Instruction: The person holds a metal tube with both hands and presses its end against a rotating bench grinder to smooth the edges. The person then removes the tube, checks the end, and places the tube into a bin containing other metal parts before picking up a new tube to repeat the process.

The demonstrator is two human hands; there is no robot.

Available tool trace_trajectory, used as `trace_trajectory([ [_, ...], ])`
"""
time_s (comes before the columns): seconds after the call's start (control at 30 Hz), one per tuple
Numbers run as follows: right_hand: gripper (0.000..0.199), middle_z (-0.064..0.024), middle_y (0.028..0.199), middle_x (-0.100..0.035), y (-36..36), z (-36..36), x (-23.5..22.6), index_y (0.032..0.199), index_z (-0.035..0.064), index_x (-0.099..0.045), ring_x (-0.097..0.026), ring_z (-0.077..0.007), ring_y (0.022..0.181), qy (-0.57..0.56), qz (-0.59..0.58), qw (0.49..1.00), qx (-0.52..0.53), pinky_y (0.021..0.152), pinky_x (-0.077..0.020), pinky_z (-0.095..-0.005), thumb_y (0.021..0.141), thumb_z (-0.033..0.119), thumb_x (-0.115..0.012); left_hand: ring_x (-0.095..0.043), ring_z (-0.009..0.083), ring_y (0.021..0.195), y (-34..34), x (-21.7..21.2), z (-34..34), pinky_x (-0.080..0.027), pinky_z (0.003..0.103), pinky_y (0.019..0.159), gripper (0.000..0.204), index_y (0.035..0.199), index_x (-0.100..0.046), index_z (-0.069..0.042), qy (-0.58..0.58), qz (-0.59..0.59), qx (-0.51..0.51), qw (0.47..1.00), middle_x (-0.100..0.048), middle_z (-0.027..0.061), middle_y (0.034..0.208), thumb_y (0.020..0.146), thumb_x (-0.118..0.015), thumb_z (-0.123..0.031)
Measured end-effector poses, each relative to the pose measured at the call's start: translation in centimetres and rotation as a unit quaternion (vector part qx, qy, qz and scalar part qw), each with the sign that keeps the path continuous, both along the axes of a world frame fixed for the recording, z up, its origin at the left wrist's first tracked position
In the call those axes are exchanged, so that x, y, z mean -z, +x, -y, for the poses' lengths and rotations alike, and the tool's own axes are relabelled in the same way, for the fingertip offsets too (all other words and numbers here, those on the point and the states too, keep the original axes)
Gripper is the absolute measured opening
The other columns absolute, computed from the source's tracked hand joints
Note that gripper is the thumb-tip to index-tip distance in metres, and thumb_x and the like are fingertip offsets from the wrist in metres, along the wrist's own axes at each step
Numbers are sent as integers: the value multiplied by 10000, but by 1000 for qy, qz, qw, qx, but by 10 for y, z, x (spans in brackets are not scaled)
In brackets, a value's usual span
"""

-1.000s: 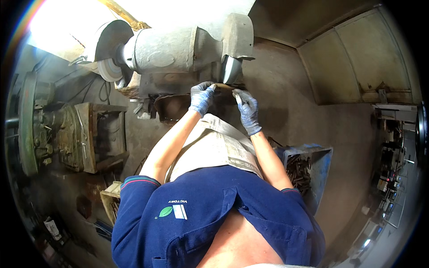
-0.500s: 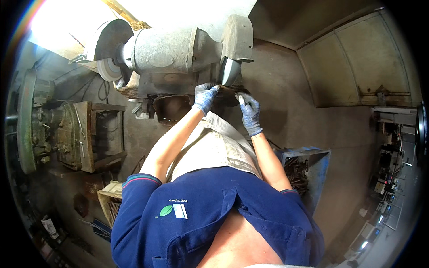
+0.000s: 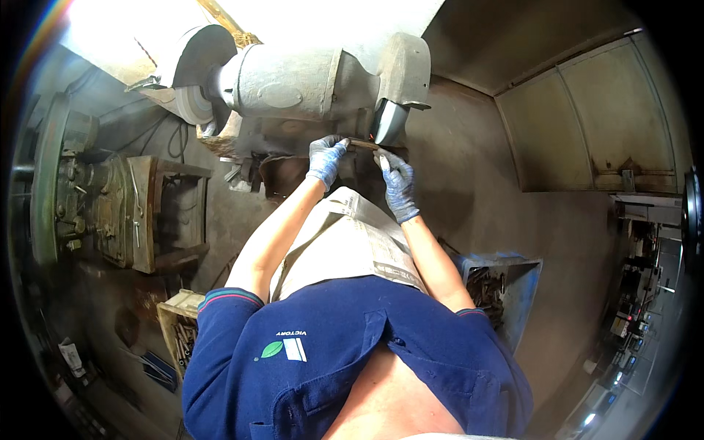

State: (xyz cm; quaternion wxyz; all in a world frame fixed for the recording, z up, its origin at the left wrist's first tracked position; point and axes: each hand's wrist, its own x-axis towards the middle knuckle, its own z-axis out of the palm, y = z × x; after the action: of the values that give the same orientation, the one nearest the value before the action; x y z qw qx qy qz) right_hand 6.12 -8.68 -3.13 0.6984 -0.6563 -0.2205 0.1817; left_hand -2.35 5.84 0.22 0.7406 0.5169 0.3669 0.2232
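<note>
Both hands wear blue-and-grey work gloves. My left hand pinches the left end of a thin, brownish metal bar. The fingers of my right hand close on the bar's other end. Between them the bar lies against or just below the lower edge of the right grinding wheel, where a small orange glow shows. That wheel sits under a hood on a grey bench grinder. Whether the bar touches the wheel all along is hidden.
A second, pale wheel is at the grinder's left end. A greenish machine stands at left. Boxes of metal pieces flank me: a blue crate at right, a pale box at left. Cloth covers my lap.
The view has shifted a little. Relative to the right wheel, both hands have moved left with the bar, and more of it shows between them. An orange glow has appeared at the wheel.
</note>
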Motion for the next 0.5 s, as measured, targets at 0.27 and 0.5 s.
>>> trace_trajectory([
  [0.27, 327, -152, 1112, -608, -18, 21, -46, 1084, 19, -632, -577, -259, 1061, -83, 379, 921, -29, 918, -452, -323, 760, 34, -673, -615, 127, 709, -26, 5, -1, -521, 258, 644, 108, 936, -626, 30, -44, 104, 48, 992, -647, 70, 825, 855, -598, -37],
  [0.5, 476, -184, 1170, -570, -53, 52, -101, 1115, 13, -620, -546, -323, 1116, -60, 436, 897, -32, 953, -429, -383, 714, 247, -728, -654, 184, 770, -55, -37, 13, -553, 303, 715, 163, 993, -604, 45, -97, 193, 122, 969, -651, 121, 879, 862, -601, -50],
])
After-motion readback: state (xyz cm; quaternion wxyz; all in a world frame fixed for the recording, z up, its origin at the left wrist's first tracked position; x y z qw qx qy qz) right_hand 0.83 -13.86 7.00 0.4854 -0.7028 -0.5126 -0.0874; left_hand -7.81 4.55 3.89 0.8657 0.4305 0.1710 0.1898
